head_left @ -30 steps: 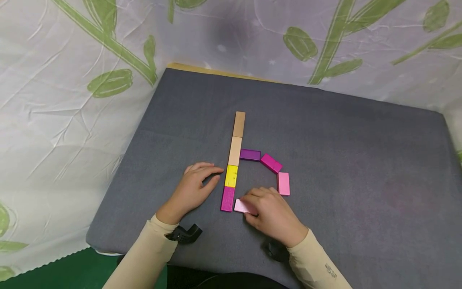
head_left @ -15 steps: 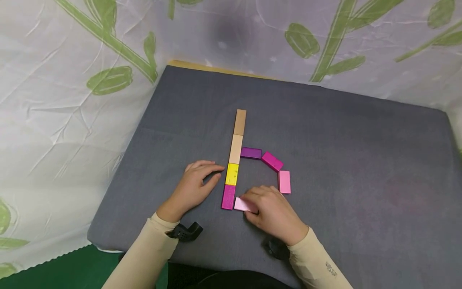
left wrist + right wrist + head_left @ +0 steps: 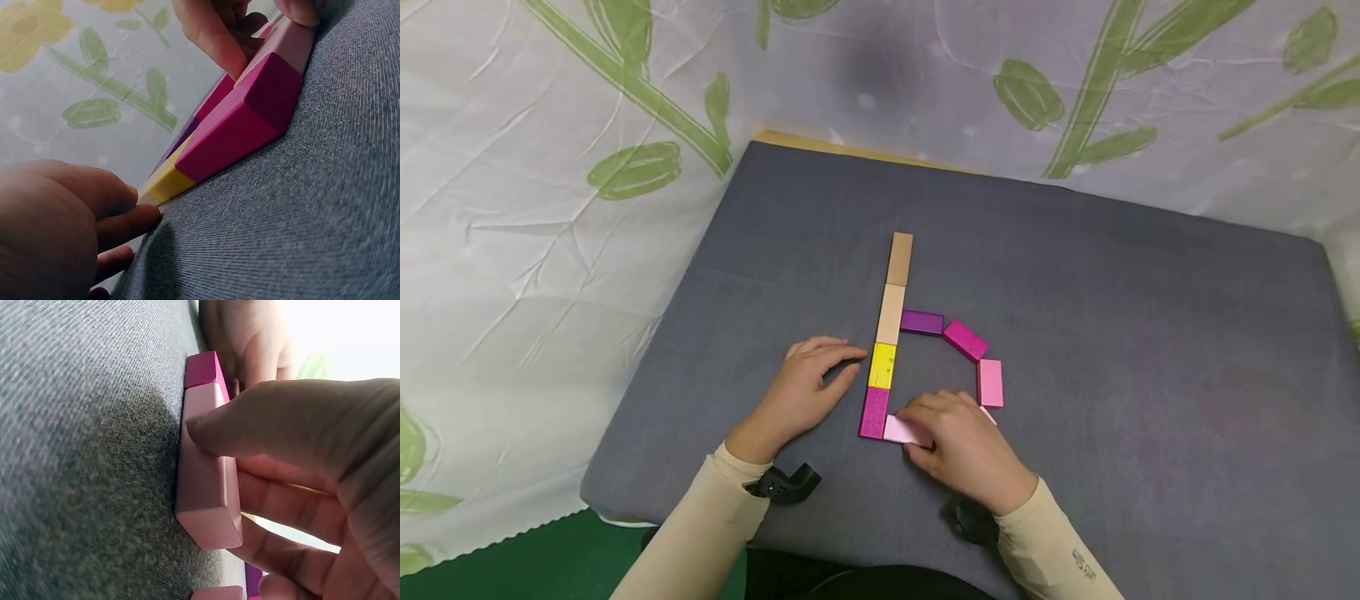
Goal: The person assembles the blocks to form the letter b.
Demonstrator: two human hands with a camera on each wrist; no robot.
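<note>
My right hand [image 3: 966, 446] pinches a pale pink block [image 3: 907, 430] between thumb and fingers. In the right wrist view the thumb lies on the block's long side [image 3: 203, 469], and its far end meets a magenta block [image 3: 202, 370]. That magenta block [image 3: 874, 412] is the near end of a straight row with a yellow block [image 3: 882, 366] and two tan blocks [image 3: 891, 314]. My left hand [image 3: 801, 392] rests left of the row with relaxed fingers, tips close to the yellow block; whether they touch it is unclear.
From the row's right side a purple block [image 3: 922, 322], a tilted magenta block [image 3: 966, 340] and a pink block [image 3: 990, 383] form a curve. A pale pink edge [image 3: 988, 414] shows behind my right hand. Grey cloth [image 3: 1112, 375] covers the table; a patterned curtain [image 3: 925, 83] hangs behind.
The pale pink block has moved slightly left with my right hand, closing the small gap to the magenta block. A pale edge now shows below the pink block. My left hand stays put.
</note>
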